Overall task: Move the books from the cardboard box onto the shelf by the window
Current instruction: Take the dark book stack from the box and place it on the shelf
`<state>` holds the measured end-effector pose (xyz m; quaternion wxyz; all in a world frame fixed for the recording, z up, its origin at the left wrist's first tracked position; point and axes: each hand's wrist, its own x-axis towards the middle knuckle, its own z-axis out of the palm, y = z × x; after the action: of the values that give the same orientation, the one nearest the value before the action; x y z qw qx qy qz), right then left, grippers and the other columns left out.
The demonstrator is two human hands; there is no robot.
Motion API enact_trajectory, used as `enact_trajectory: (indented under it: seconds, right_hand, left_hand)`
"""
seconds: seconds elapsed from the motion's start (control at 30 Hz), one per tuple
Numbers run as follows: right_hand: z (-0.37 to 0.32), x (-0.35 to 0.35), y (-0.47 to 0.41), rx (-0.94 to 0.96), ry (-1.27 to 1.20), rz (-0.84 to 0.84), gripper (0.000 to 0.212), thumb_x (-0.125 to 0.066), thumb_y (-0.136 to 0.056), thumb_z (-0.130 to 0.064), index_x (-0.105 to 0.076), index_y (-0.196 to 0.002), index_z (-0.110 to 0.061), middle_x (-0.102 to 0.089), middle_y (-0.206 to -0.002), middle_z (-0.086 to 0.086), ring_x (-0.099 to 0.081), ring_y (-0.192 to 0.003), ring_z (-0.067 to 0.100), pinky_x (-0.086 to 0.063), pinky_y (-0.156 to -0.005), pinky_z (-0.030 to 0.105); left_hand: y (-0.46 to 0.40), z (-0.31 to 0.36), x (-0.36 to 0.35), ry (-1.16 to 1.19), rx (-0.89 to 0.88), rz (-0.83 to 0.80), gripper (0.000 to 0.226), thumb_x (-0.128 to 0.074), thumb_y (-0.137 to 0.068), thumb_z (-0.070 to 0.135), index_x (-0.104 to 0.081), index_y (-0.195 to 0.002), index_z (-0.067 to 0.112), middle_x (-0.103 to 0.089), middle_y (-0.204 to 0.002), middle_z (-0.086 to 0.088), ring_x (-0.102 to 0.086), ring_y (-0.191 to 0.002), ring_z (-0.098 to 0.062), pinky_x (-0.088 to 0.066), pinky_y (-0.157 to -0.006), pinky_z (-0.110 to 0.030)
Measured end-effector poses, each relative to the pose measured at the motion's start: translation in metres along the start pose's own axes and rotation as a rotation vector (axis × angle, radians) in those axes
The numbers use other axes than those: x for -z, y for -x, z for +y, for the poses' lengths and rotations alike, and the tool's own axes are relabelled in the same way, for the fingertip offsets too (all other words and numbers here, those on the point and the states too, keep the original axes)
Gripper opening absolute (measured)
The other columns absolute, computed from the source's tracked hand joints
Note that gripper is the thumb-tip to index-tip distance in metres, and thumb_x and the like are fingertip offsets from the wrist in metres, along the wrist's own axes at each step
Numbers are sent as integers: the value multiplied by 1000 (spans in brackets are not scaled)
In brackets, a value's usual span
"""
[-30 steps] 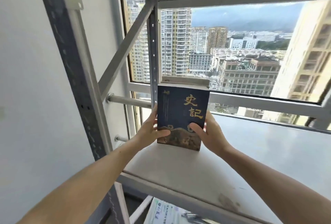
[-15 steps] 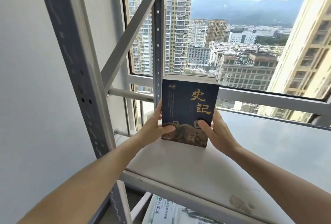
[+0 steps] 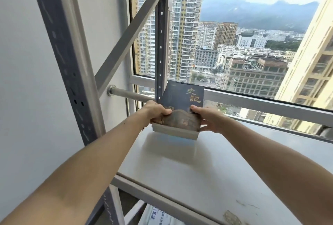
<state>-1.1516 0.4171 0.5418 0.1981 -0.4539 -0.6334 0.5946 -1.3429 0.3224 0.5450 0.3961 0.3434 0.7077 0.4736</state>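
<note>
A thick dark blue book (image 3: 182,102) with gold characters on its cover leans back against the shelf's rear upright post, its bottom edge raised toward me above the white shelf board (image 3: 207,167). My left hand (image 3: 156,112) grips its lower left corner, thumb on the cover. My right hand (image 3: 207,118) grips its lower right corner, thumb on the cover too. The pale page block shows underneath. The cardboard box is out of sight.
The grey metal rack has a perforated post (image 3: 160,44) behind the book and a diagonal brace (image 3: 126,39) at the left. A window (image 3: 252,44) with a steel rail (image 3: 129,94) lies behind. A printed sheet (image 3: 156,215) shows on the lower level.
The book stood upright on the shelf board; now its top has tipped back and its lower edge is lifted toward me, with both hands lower on its bottom corners.
</note>
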Motion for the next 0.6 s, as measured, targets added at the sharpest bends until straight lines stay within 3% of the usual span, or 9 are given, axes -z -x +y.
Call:
enact_trajectory:
  seconds: [0.03,0.13,0.17,0.23,0.27,0.33,0.4,0.5,0.6]
  right_hand:
    - [0,0,-4,-48,2,-20,30,-63,-92,-39,-66,-105,-12,-66,-79,5,-66,-70,22,-58,-62,37]
    - [0,-2,-16,-139,13,-64,27,-62,-93,-39,-62,-105,-14,-64,-77,4,-65,-66,19,-57,-61,36]
    - [0,-4,-20,-163,18,-67,26,-62,-93,-38,-60,-104,-15,-64,-77,4,-65,-66,19,-58,-62,37]
    - [-2,-7,-24,-209,27,-67,25,-61,-94,-37,-58,-105,-15,-63,-80,6,-65,-66,19,-59,-63,38]
    - [-4,-8,-27,-230,27,-60,26,-61,-93,-37,-56,-105,-13,-62,-81,8,-64,-66,21,-59,-62,39]
    - [-7,-10,-31,-266,36,-24,28,-63,-92,-35,-55,-98,-9,-60,-78,13,-64,-65,24,-58,-67,43]
    - [-10,-9,-33,-276,66,7,31,-64,-92,-34,-53,-94,-6,-61,-79,15,-64,-67,27,-57,-76,47]
    - [-12,-4,-35,-245,172,31,42,-66,-91,-35,-52,-111,-1,-57,-103,20,-67,-90,33,-57,-88,46]
    - [-9,-4,-33,-229,234,36,46,-66,-89,-40,-51,-110,-2,-54,-101,18,-62,-82,29,-54,-78,40]
  left_hand:
    - [-2,-1,0,23,38,-3,11,-77,-79,9,-67,-76,6,-70,-68,-6,-66,-48,-12,-49,-43,-21]
    - [-11,-9,0,14,109,-16,7,-77,-78,8,-71,-75,8,-71,-75,-7,-68,-58,-15,-51,-45,-23]
    - [-12,-11,1,5,123,-16,7,-77,-78,8,-72,-75,8,-71,-77,-7,-69,-64,-17,-54,-50,-25]
    - [-16,-12,3,-6,133,-11,5,-79,-78,12,-75,-78,9,-75,-88,-10,-70,-84,-23,-59,-74,-31]
    - [-19,-11,5,-22,138,2,14,-81,-76,17,-76,-83,6,-75,-96,-12,-70,-91,-26,-57,-86,-37]
    - [-21,-9,5,-81,157,33,39,-86,-70,28,-73,-94,0,-75,-99,-15,-70,-93,-29,-55,-93,-43]
    - [-22,-5,4,-164,136,50,43,-86,-69,30,-70,-92,-2,-74,-90,-14,-70,-84,-26,-59,-82,-38]
    - [-19,4,0,-302,83,94,36,-83,-74,24,-64,-91,-2,-65,-70,-8,-61,-63,-18,-56,-63,-29]
    - [-18,6,-2,-442,57,109,43,-82,-75,31,-61,-96,0,-66,-79,-9,-60,-66,-18,-54,-53,-27]
